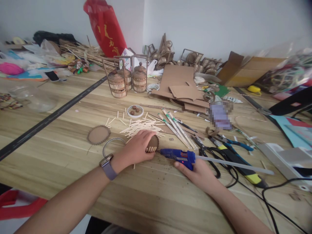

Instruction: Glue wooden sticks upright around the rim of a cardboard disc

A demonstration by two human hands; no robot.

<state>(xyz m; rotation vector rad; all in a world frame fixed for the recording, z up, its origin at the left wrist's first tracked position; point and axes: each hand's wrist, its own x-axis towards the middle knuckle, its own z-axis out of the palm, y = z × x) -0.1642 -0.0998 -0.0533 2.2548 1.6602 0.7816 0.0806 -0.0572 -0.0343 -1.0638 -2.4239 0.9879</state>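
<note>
R fingers (182,168) w/ glue gun (175,155)

Wd tbl (136,201): loose sticks (140,127), rnd cardbd pc (98,135), scissors (201,152).

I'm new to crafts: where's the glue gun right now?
In the head view, the glue gun is just right of centre, held in the right hand, pointing toward the left hand.
</note>
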